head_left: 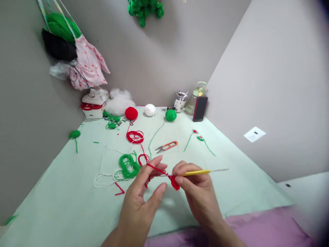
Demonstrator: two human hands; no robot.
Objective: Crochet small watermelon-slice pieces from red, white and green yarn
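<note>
Head view: the crochet hook point(203, 172) is pinched in the right hand point(197, 192) fingers, with a small red piece point(175, 183) hung at its tip, between both hands above the tabletop point(77, 206). Red yarn point(156, 169) is draped over the left hand point(140, 195), fingers loosely spread. Snips point(166, 146) are parked just behind.

Even soft light; edges warped, corners dark.

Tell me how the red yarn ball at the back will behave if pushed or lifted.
The red yarn ball looks round and tightly wound, so a push would probably roll it on the green cloth. It is likely light and soft. Its strand trails forward toward the left hand, so lifting would probably tug the loops.
</note>
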